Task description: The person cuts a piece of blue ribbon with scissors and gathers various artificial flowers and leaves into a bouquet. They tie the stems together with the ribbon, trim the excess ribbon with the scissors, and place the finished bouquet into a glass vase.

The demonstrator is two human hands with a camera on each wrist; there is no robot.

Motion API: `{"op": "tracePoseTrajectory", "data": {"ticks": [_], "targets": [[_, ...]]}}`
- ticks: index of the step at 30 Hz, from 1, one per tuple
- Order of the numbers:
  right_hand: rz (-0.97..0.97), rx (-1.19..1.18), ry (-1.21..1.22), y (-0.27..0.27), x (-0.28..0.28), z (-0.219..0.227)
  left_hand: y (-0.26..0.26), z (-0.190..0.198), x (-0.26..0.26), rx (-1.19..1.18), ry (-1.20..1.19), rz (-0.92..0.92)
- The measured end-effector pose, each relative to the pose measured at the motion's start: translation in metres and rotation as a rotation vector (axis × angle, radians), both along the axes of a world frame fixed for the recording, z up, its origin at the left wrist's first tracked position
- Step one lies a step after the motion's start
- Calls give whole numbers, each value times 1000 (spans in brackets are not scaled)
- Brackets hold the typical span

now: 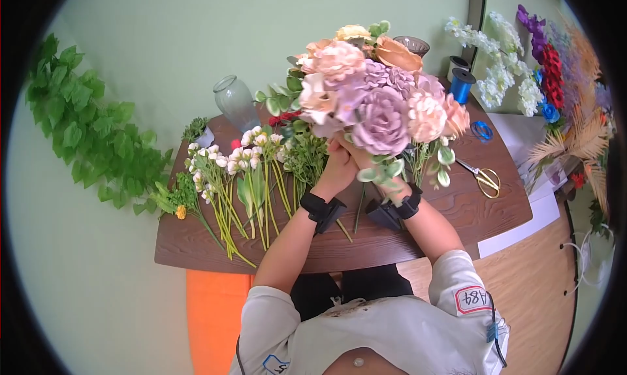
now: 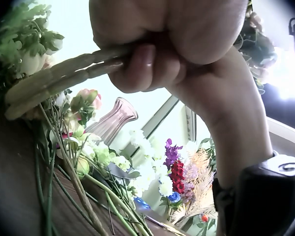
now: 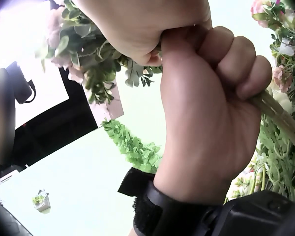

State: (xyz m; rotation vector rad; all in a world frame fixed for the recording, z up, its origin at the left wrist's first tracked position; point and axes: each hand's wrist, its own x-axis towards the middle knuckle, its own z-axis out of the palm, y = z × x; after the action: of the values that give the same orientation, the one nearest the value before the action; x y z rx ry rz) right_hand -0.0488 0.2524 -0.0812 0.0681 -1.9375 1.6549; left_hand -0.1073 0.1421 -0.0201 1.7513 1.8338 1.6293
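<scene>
Brown wood makes up the table (image 1: 503, 208) before me, with the green garland (image 1: 81, 127) hanging on the wall to its left. The bouquet (image 1: 382, 120), mauve, peach and cream, is in my hands above the table, its heads up and away from me. My left hand (image 3: 206, 103) is clenched round its stems (image 3: 280, 118), which come out past the little finger. My right hand (image 1: 361, 154) presses against the left, its fingers curled on the bouquet too, though the other hand partly hides their hold. White flowers (image 1: 238, 159) on long stalks lie in a row to the left, below the glass vase (image 1: 236, 104). Gold-handled scissors (image 1: 486, 179) rest on the right, in front of the blue spool (image 1: 462, 84). Near the spool lies a small blue coil (image 1: 482, 131).
</scene>
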Motion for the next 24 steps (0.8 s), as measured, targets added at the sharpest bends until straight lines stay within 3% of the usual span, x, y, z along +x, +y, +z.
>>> {"op": "tracePoseTrajectory", "data": {"ticks": [1,2,3,5,6,7,8,10,11,13,15,17,19,21,23,24], "targets": [[-125,346,-18,11,4,-17,-3,7,6,132,-91,-45],[-115,349,-19,4,12,-7,-8,8,7,104,-194,-88],[-9,92,6,-11,30,23,-16,26,16,114,-45,-20],[209,-425,41,-35,54,68,-20,20,9,67,107,-21],[145,-253,48,-27,50,54,-13,9,6,133,-100,-60],[194,151,-102,33,-5,-23,-13,10,6,138,-108,-31],[228,155,-111,34,-3,-25,-15,12,5,125,37,-10],[-441,355,65,25,-2,-23,-14,9,1,122,202,15],[-757,650,166,22,-5,-27,-8,-8,-3,83,248,43],[-722,679,92,22,-2,-26,-16,1,7,-83,199,131],[-735,740,-53,26,3,-19,-15,-1,4,-154,62,13],[-759,804,-196,30,8,-8,-18,2,8,-125,-26,31],[-791,868,-337,34,14,6,-24,6,11,-221,188,205],[-829,929,-477,33,20,26,-41,33,16,-83,227,122],[-847,867,-519,23,28,56,-52,45,15,-85,-26,15],[-875,803,-563,16,34,75,-58,48,13,-79,13,95]]}}
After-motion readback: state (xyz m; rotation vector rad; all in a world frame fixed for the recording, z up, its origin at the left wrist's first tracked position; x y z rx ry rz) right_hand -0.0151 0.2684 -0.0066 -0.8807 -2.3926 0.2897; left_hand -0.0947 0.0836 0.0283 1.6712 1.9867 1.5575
